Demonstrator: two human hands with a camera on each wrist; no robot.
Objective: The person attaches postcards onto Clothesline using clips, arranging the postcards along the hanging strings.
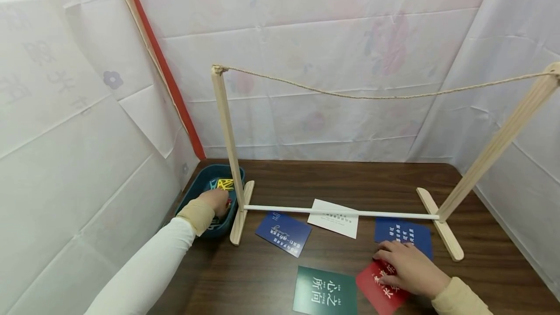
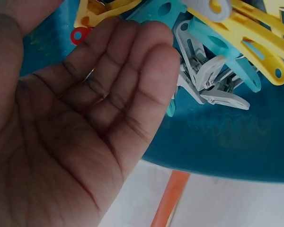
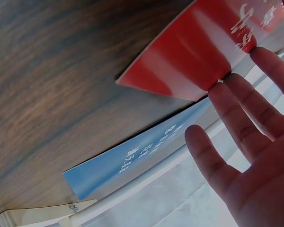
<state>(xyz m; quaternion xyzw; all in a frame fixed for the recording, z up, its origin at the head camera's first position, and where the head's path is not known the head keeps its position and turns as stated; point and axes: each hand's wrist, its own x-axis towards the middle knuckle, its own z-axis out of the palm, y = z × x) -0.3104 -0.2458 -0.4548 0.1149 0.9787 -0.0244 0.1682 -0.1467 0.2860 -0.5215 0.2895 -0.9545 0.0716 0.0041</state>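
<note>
My left hand (image 1: 215, 201) is inside a dark teal bin (image 1: 199, 177) at the left of the table. Yellow clothespins (image 2: 262, 56), grey clothespins (image 2: 199, 52) and teal clothespins (image 2: 217, 45) lie around its fingers. The left wrist view shows its palm with the fingers together and loosely bent, nothing visible between them; a red clip (image 2: 79, 35) is close by. Over at the right, my right hand (image 1: 411, 267) holds a red card (image 1: 379, 289) with white lettering, thumb on its face and fingertips at its far edge. A blue card (image 1: 404, 232) lies just beyond.
A wooden stand (image 1: 231, 145) holds a sagging twine (image 1: 350, 95) overhead and a white rod (image 1: 297, 209) low down. Another blue card (image 1: 283, 233), a white card (image 1: 334, 220) and a green card (image 1: 325, 293) lie on the dark wooden table (image 1: 337, 179).
</note>
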